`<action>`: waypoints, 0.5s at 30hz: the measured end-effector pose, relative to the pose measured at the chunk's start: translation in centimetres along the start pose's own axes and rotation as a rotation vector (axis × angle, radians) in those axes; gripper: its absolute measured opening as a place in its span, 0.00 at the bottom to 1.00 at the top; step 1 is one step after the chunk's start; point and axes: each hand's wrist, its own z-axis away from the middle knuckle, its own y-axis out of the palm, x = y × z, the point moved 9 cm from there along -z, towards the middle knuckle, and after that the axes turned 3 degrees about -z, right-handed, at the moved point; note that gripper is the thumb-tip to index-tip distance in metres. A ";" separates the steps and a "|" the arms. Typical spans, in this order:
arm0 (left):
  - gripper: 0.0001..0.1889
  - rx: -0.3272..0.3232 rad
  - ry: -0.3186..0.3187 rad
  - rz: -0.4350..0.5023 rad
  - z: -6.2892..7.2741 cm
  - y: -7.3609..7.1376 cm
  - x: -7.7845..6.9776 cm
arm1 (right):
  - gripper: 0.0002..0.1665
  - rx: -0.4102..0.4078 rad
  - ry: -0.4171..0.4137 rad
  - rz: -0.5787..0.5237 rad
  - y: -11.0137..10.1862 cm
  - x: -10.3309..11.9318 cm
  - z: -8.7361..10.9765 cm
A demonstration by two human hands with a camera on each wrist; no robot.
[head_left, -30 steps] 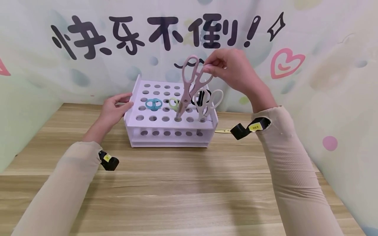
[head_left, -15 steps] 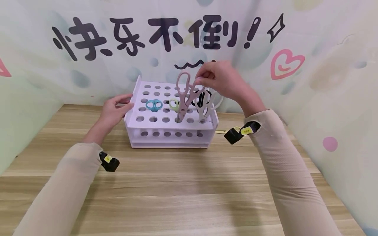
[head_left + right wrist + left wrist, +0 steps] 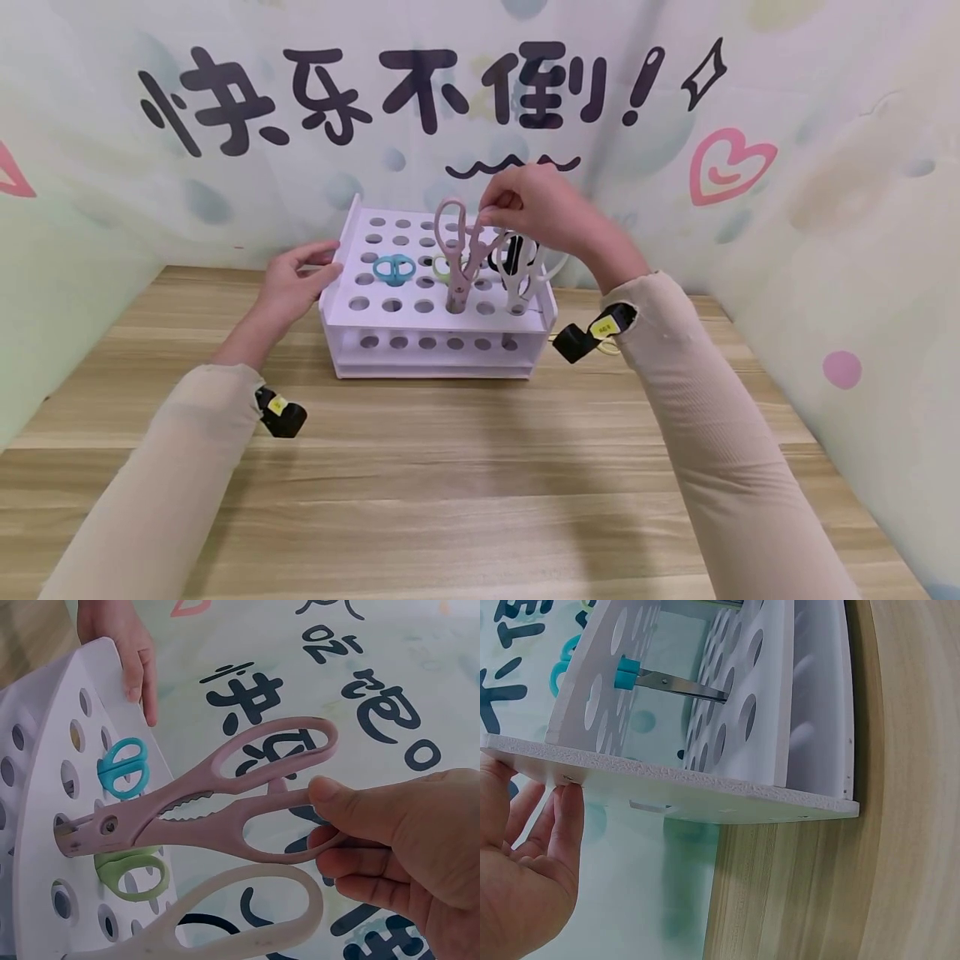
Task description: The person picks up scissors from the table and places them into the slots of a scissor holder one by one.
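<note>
My right hand pinches one handle loop of the pink scissors between thumb and fingers. Their closed blades point down into a front-row hole of the white rack, and the pivot sits just above the top board. My left hand touches the rack's left side panel with its thumb and fingertips, as the left wrist view also has it. Teal scissors, light green scissors, black-handled scissors and white scissors stand in other holes, handles up.
The rack stands on a wood-grain table near its back edge, before a printed cloth with large dark characters. A yellow-handled item lies right of the rack, partly hidden by the right wrist camera.
My right hand has moved down and left, lowering the pink scissors deeper into the hole, and they now stand more upright. My left hand stays at the side panel.
</note>
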 end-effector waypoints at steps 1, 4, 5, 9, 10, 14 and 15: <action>0.26 0.002 -0.003 0.001 0.0 0.0 0.0 | 0.09 0.007 0.002 0.000 0.1 -0.1 -0.1; 0.26 0.001 -0.005 -0.003 0.0 0.1 -0.1 | 0.08 0.022 0.007 0.005 0.4 -0.3 -0.2; 0.26 0.001 -0.004 -0.005 0.0 0.1 -0.1 | 0.08 0.024 0.003 0.013 0.4 -0.3 -0.3; 0.26 0.001 0.001 -0.010 -0.1 0.0 -0.1 | 0.06 0.025 -0.014 0.042 0.5 -0.2 -0.6; 0.26 0.002 -0.001 -0.010 -0.1 0.0 0.0 | 0.06 0.027 -0.019 0.046 0.5 -0.2 -0.7; 0.26 0.003 -0.006 -0.008 0.0 0.0 0.0 | 0.05 0.030 -0.038 0.038 0.5 -0.1 -0.8; 0.26 0.003 -0.006 -0.008 0.0 0.0 0.0 | 0.05 0.030 -0.042 0.033 0.5 -0.1 -0.8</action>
